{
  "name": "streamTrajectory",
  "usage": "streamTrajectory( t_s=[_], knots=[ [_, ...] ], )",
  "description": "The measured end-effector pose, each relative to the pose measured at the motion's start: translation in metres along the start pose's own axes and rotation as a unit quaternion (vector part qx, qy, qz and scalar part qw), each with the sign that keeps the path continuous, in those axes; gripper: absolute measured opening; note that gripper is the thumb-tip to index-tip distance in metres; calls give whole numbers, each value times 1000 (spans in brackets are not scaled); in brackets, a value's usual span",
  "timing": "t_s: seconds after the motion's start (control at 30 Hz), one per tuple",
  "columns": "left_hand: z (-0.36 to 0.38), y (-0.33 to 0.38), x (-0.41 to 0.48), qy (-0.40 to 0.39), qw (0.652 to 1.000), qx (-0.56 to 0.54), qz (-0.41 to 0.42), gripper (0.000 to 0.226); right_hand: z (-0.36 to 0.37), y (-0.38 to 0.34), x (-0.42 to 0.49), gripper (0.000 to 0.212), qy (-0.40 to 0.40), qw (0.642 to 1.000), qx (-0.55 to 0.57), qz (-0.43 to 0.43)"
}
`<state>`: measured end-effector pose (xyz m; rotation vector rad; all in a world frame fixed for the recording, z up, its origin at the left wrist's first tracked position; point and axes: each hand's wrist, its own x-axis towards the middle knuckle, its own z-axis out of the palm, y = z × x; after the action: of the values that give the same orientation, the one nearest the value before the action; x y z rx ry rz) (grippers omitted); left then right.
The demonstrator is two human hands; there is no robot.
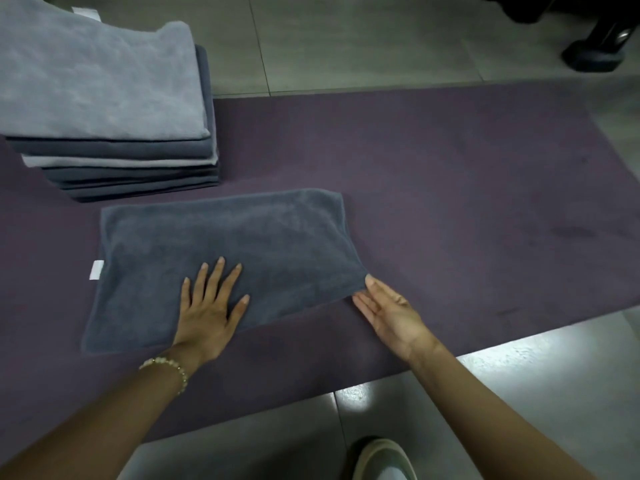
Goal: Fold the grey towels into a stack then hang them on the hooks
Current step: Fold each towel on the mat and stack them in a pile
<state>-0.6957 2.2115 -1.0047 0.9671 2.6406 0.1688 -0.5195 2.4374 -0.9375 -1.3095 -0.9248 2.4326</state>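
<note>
A dark grey towel point(221, 251) is laid flat as a rectangle on the purple mat point(450, 185), near the front edge; a white label point(96, 270) sticks out at its left side. A stack of folded towels point(104, 98), light and dark grey, is set on the mat just behind it to the left, not touching it.

The left hand point(211, 306) is pressed flat on the towel's near half, fingers spread and straight, nothing gripped. The right hand point(388, 313) is held palm up at the near right corner; its thumb tip touches the corner and its straight fingers lie just beside the edge. No closed pinch is seen.

The towel is judged to be light, soft and limp. It will sag and crease if lifted by one point, and it will not slide freely, since plush pile is likely to drag on the mat. It is best taken by pinching the corners, or by the two ends of one short edge, so that the edge is carried over straight; the flat left hand can serve as an anchor and as the line of the fold. Once folded, it is best lifted from beneath with both hands, so that the layers are not shed on the way to the stack. Nothing here is fragile; the only risk seen is a skewed edge.
</note>
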Motion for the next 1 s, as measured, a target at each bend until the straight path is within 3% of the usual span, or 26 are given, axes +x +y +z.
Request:
streamTrajectory(
  t_s=[0.07, 0.13, 0.2, 0.27, 0.33, 0.43, 0.57, 0.63, 0.7, 0.77, 0.83, 1.0],
  knots=[
    [-3, 2, 1, -11, 1000, -7, 2, 73, 0, -8, 1, 25, -64, 997, 26, 27],
    [-5, 2, -1, -23, 1000, -7, 1, 72, -7, -8, 4, 22, -75, 993, -90, 16],
    [-5, 1, -1, -22, 1000, -4, -1, 72, -16, -4, 6, 16, -21, 957, -285, -51],
    [-4, 1, -1, -22, 1000, -2, -1, 72, -21, 2, 9, 7, 48, 930, -347, -116],
    [-4, 1, -1, -24, 1000, -2, 0, 72, -17, 6, 9, 7, 110, 931, -326, -122],
    [-4, 2, -1, -25, 1000, 0, 2, 72, -13, 16, 2, 13, 151, 955, -249, -54],
    [-3, 1, -2, -28, 1000, 2, -3, 72, -13, 14, -7, 27, 145, 978, -149, 26],
    [-3, 0, 0, -30, 1000, -4, -3, 72, -11, 7, -7, 31, 116, 984, -101, 89],
    [-4, 1, 0, -32, 999, -12, -2, 73, -7, -2, -5, 29, 85, 989, -72, 100],
    [-5, 3, -3, -35, 999, -27, -10, 74, -4, 0, 0, 25, 64, 989, -126, 30],
    [-10, 15, -7, -22, 997, -70, -5, 75, -3, 8, 3, 35, 48, 976, -199, -75],
    [-37, 93, 1, -11, 950, -167, 264, 57, 2, 14, 9, 35, -36, 930, -313, -190]
  ],
)
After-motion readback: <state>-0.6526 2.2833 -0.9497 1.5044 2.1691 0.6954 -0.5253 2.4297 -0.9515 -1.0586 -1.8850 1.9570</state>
